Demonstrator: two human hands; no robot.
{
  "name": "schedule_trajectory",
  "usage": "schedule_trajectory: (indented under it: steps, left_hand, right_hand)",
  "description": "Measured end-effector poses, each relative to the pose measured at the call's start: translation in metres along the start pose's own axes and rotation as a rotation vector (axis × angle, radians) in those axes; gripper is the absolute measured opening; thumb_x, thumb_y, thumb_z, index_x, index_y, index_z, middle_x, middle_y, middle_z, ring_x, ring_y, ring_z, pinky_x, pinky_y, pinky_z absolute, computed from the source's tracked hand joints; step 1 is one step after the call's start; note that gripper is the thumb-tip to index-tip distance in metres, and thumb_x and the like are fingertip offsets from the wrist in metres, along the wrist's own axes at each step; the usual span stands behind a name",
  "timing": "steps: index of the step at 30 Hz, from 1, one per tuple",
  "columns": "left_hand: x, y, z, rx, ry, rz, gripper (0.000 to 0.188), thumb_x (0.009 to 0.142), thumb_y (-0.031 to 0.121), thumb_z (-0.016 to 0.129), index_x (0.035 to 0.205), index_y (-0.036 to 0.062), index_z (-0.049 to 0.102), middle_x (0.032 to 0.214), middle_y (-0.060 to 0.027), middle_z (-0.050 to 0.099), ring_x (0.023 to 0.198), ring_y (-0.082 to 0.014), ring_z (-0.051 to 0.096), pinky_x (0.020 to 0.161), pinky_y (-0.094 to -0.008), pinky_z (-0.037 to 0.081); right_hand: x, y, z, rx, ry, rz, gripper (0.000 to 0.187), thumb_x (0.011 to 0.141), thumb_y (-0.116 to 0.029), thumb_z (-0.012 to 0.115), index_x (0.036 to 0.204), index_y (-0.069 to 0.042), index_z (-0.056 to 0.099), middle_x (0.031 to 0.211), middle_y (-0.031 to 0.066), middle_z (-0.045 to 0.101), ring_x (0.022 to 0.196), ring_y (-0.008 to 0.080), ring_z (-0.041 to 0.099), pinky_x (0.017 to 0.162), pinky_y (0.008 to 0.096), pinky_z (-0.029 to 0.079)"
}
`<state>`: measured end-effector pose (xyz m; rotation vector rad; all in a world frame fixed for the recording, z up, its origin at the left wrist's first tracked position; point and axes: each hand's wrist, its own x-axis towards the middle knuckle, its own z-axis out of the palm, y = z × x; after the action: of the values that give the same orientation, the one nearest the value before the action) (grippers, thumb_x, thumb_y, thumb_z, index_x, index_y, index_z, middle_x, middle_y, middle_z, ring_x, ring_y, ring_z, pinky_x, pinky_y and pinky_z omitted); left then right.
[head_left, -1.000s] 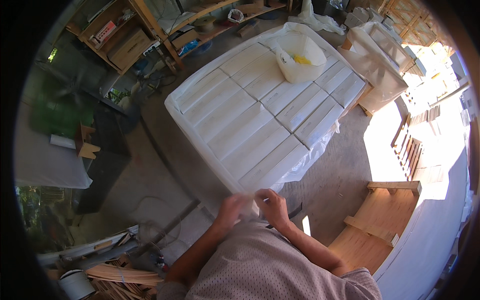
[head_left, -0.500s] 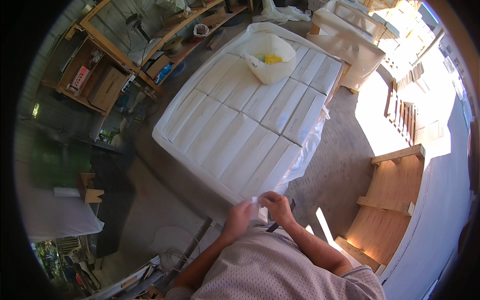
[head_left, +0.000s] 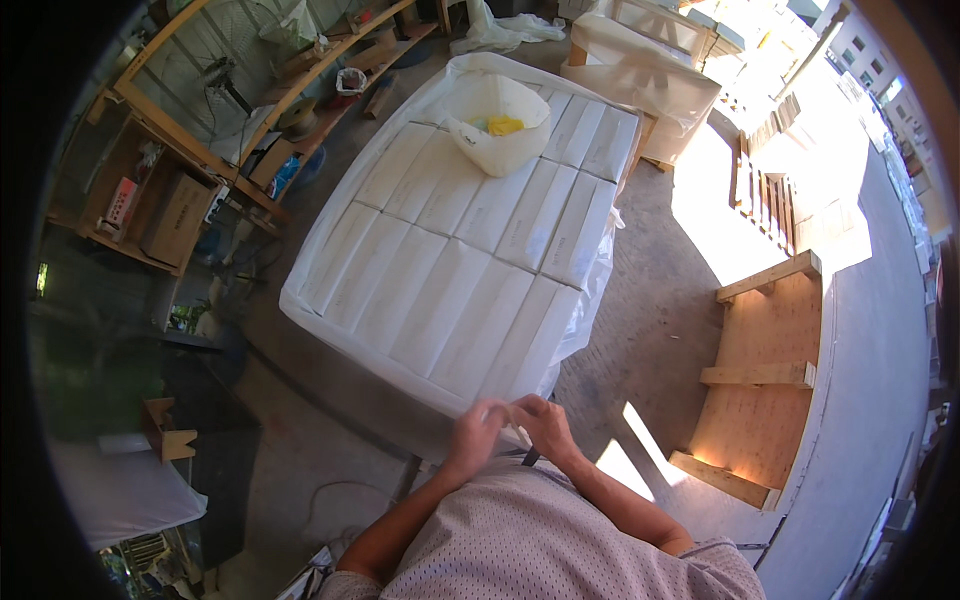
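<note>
Nearest is the wearer's mesh shirt, with both hands meeting just beyond it. The left hand is blurred, its fingers bent toward the right hand, whose fingers are curled in; whether either is fully closed, or has hold of anything, I cannot tell. The white boxes lie directly ahead in close rows, their near corner just beside the fingertips, with clear plastic film along the right edge. A timber-framed wooden panel lies to the right. Toward the far end, a white tub holding something yellow rests on the boxes.
</note>
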<state>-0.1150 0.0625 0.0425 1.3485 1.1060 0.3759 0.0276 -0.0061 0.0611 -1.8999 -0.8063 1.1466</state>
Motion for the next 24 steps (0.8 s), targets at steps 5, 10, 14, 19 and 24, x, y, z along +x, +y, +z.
schedule_trajectory:
  steps: [5,10,14,19,24]
  left_hand:
    - [0.001,0.004,0.002,-0.29,-0.122,-0.322,0.021,0.094,0.024,0.06,0.102,0.005,0.065,0.079,-0.0031,0.064,0.063,-0.01,0.056,0.056,-0.0265,0.045]
    - [0.006,-0.004,0.01,-0.338,-0.099,-0.333,0.018,0.094,0.016,0.06,0.103,0.0002,0.057,0.071,-0.003,0.059,0.052,-0.0091,0.049,0.045,-0.0249,0.037]
    - [0.009,-0.03,0.01,-0.353,-0.028,-0.42,0.017,0.096,0.014,0.056,0.104,-0.0002,0.057,0.072,-0.004,0.06,0.051,-0.0094,0.049,0.045,-0.0249,0.037]
    - [0.009,-0.078,-0.009,0.005,0.118,-0.234,0.011,0.094,0.012,0.056,0.099,0.0024,0.057,0.074,-0.0081,0.062,0.057,-0.0162,0.055,0.051,-0.0297,0.045]
    - [0.002,-0.085,-0.023,0.621,0.127,0.405,0.01,0.088,0.009,0.06,0.097,0.0047,0.056,0.102,-0.0126,0.065,0.075,-0.032,0.064,0.067,-0.0387,0.052]
  right_hand:
    - [0.001,0.008,-0.005,0.0,-0.008,-0.039,0.025,0.089,-0.024,0.061,0.092,0.0,0.069,0.081,0.0135,0.069,0.076,0.0248,0.068,0.071,0.0346,0.052]
    - [0.006,0.027,-0.006,0.002,0.007,0.058,0.025,0.089,-0.022,0.064,0.094,0.003,0.068,0.082,0.0123,0.071,0.077,0.0173,0.067,0.072,0.0301,0.052]
    - [0.023,0.055,-0.005,0.126,0.206,0.136,0.024,0.089,-0.02,0.063,0.093,0.003,0.068,0.078,0.0091,0.07,0.072,0.0144,0.065,0.069,0.0286,0.051]
    - [0.049,0.082,-0.004,0.15,0.382,0.134,0.024,0.09,-0.021,0.063,0.09,0.003,0.067,0.074,0.0062,0.068,0.068,0.0119,0.062,0.066,0.0277,0.05]
    - [0.054,0.088,0.006,-0.028,0.394,0.093,0.023,0.089,-0.023,0.064,0.094,-0.001,0.068,0.081,0.0108,0.07,0.072,0.0194,0.065,0.07,0.0325,0.051]
